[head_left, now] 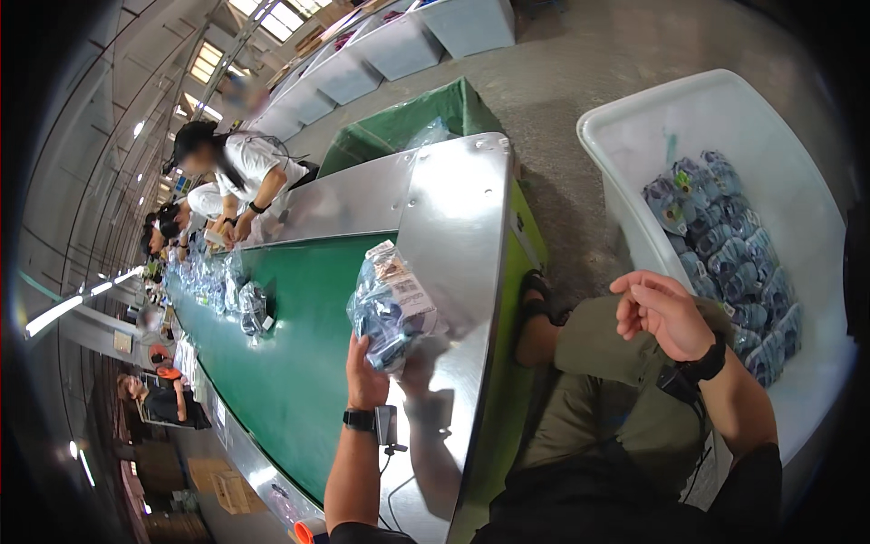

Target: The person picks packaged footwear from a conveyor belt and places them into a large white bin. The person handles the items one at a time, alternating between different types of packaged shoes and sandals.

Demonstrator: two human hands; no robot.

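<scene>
Holding/handling step, by the look of it: you've a labelled clear poly bag w/ blue goods [385,304] gripped in your L hand [367,379], over the metal worktop [458,186] edge & green conveyor belt [290,381]. R hand [666,315]: empty, loosely curled, well apart, near the white bin [625,213] of bagged packs [729,245]. Next move prob. calls for a steady L grip.

The clear plastic package [388,313] is a crinkled, glossy bag around blue-grey contents, bunched inside so that their exact shape is hard to make out. A white printed label [413,297] sits on its right side, and a brown-and-white printed panel [384,261] lies near its far end. The labelled face is turned up. The left hand [366,379] grips its near end, over the border between the green belt [299,381] and the metal tabletop [458,231]; whether it touches either is unclear.
</scene>
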